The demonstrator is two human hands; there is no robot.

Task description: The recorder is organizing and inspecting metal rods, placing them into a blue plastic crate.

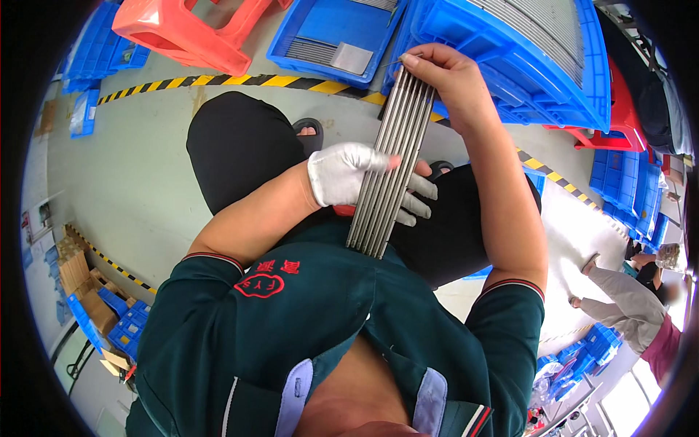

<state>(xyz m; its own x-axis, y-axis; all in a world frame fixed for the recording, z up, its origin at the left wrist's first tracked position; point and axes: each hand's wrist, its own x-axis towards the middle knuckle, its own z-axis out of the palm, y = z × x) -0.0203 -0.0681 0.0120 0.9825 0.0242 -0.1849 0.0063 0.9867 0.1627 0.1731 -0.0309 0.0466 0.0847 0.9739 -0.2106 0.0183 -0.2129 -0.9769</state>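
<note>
A flat row of several slim, shiny metal rods slants in front of my chest, its lower ends close to my dark green shirt. My left hand, in a white glove with the thumb tip bare, is closed round the row, thumb on top and fingers behind. At the upper ends of the rods is my bare right hand, its thumb and forefinger pinched together. A thin dark line sticks out left of that pinch; what the fingertips hold is too small to make out.
Beyond my knees, a blue crate holds many metal rods. Left of it, a shallow blue tray contains rods and a pale card. A red plastic stool stands farther left. Yellow-black tape marks the floor; another person is at far right.
</note>
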